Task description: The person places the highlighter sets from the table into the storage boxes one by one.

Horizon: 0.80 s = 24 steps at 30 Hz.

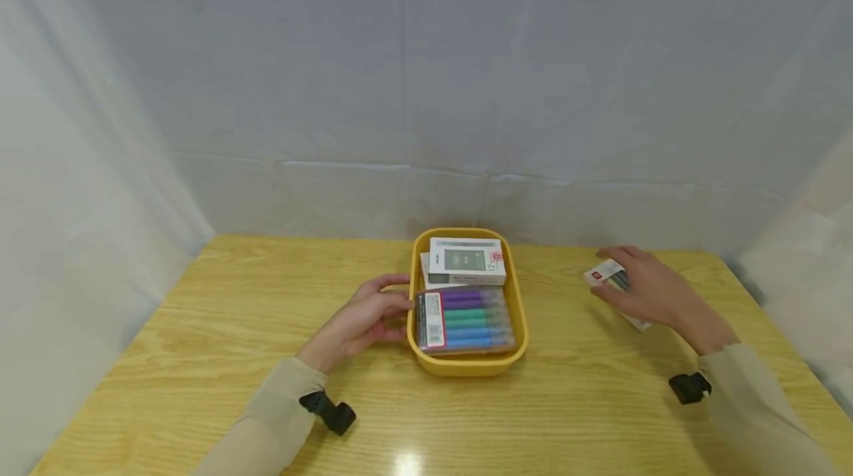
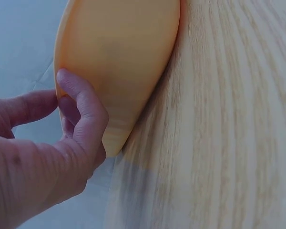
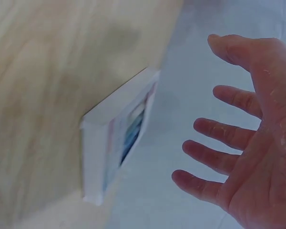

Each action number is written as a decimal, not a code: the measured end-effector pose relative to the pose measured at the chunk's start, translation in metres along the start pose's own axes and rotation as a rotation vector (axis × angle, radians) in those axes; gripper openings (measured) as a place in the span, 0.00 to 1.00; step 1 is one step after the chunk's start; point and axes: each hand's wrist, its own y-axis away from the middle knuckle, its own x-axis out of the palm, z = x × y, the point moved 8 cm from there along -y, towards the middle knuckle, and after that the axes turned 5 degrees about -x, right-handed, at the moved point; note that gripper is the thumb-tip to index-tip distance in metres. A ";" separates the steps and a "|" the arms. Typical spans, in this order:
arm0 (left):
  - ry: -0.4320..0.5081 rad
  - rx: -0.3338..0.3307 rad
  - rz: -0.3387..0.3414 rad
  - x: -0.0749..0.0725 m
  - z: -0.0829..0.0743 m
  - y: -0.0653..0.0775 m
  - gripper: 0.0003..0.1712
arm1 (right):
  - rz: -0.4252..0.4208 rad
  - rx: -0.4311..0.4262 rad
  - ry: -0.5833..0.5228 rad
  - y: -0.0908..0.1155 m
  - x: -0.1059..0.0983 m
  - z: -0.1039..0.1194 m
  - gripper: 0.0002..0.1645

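Observation:
A yellow plastic basket [image 1: 466, 368] stands on the table, packed with white boxes [image 1: 466, 261] and a clear pack of purple, green and blue pens [image 1: 469, 318]. My left hand [image 1: 373, 313] is at its left side. In the left wrist view, that hand's thumb and curled fingers [image 2: 88, 112] hold the basket by its rim. To the right, my right hand [image 1: 649, 289] hovers over a small white box [image 1: 603, 271] with a window in it. The right wrist view shows this box [image 3: 97, 152] apart from the spread fingers [image 3: 224, 133].
A light wooden table [image 1: 266, 291] lies under everything. Behind it hangs a pale sheet [image 1: 400, 91], with more sheeting at both sides. A black wrist strap [image 1: 328, 412] is on my left sleeve, another strap [image 1: 690, 388] on the right.

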 end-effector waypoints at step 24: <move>0.005 -0.002 -0.002 0.000 -0.002 0.003 0.35 | 0.143 0.155 0.060 0.022 0.031 -0.046 0.48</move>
